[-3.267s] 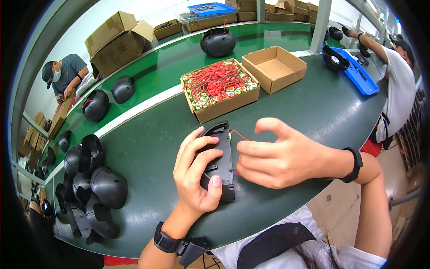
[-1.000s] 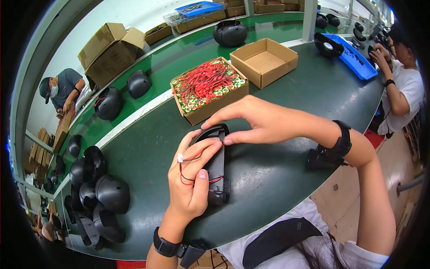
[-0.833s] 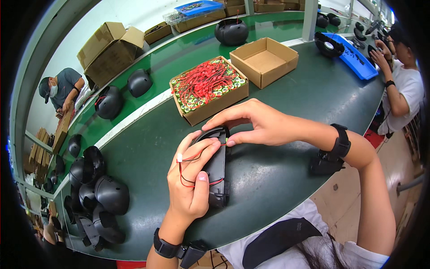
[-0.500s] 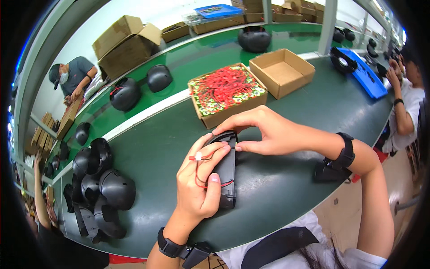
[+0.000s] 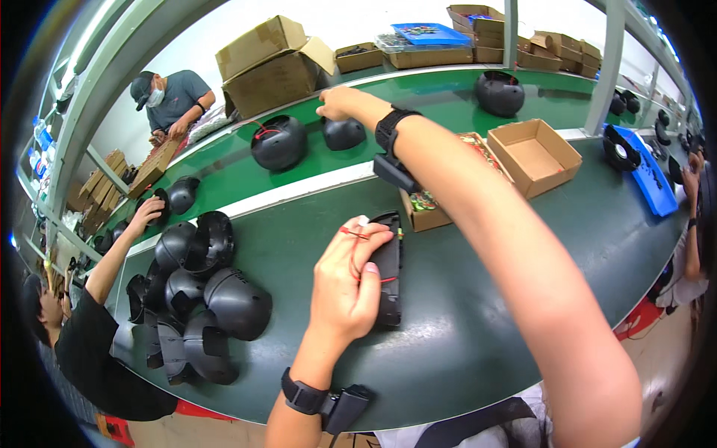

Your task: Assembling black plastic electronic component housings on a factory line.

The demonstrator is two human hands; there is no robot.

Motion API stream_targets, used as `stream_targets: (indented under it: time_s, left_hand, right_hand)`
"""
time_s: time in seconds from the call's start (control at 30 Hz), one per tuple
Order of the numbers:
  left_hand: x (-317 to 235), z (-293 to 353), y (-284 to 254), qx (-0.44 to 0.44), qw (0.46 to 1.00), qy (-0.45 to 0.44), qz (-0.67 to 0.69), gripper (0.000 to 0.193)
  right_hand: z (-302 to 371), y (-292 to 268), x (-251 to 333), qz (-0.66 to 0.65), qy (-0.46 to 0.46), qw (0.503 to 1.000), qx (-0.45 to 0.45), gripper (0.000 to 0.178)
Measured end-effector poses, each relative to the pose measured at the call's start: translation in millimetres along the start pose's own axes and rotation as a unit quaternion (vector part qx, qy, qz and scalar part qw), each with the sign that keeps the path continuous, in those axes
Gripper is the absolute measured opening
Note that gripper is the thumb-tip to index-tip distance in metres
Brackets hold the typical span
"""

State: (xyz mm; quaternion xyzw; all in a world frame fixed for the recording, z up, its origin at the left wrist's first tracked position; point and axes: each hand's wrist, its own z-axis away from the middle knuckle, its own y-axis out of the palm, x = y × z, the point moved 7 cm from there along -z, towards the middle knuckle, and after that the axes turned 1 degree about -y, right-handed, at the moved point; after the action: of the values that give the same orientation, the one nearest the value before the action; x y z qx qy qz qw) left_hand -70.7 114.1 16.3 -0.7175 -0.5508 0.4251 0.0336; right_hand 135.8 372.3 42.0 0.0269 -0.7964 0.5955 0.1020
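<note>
My left hand (image 5: 340, 291) grips a long black plastic shell (image 5: 388, 299) at the table's middle. Thin red and dark wires with a small white connector (image 5: 364, 221) lie across its fingers. My right arm stretches over the table to the green belt. There my right hand (image 5: 345, 103) is directly above a black domed housing (image 5: 343, 134). Its fingers look bent, but their tips are hidden, so I cannot tell whether they grip the housing. Under my right forearm, a cardboard box of small green-and-white parts with red wires (image 5: 426, 201) is partly covered.
Several black rounded shells (image 5: 237, 302) are piled at left. An open cardboard box (image 5: 534, 157) and a blue tray (image 5: 651, 183) stand at right. More black housings (image 5: 278, 142) sit on the green belt (image 5: 433, 93). A co-worker's hand (image 5: 149, 213) reaches in from the left.
My right hand has left the shell and moved far forward to the domed housing on the belt. My left hand keeps its grip. The view has shifted, and a co-worker's arm at left reaches in.
</note>
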Motion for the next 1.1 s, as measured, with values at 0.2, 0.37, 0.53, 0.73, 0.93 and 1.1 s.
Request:
stream_targets:
  time_s: [0.2,0.37,0.53,0.73,0.93,1.1]
  left_hand:
    - [6,10,-6,-0.001,1.0,-0.024,-0.017,0.04]
    - [8,10,-5,-0.001,1.0,-0.016,-0.024,0.04]
    - [4,8,-1,-0.001,1.0,-0.004,-0.013,0.04]
    - [13,14,-7,-0.029,1.0,0.003,0.0,0.038]
    - [11,18,-7,-0.056,0.998,0.0,-0.008,0.039]
    - [-14,17,16,-0.028,1.0,0.001,0.01,0.041]
  right_hand:
    - [10,41,-12,-0.172,0.225,0.958,-0.05,0.067]
    - [3,58,-30,-0.176,0.276,0.945,-0.004,0.081]
    - [7,22,-60,-0.343,0.241,0.899,-0.127,0.068]
    - [102,-73,-10,-0.468,0.104,0.876,-0.055,0.046]
    - [311,-88,0,-0.514,0.049,0.852,-0.088,0.049]
    - [397,-31,-10,-0.549,0.143,0.815,0.116,0.052]
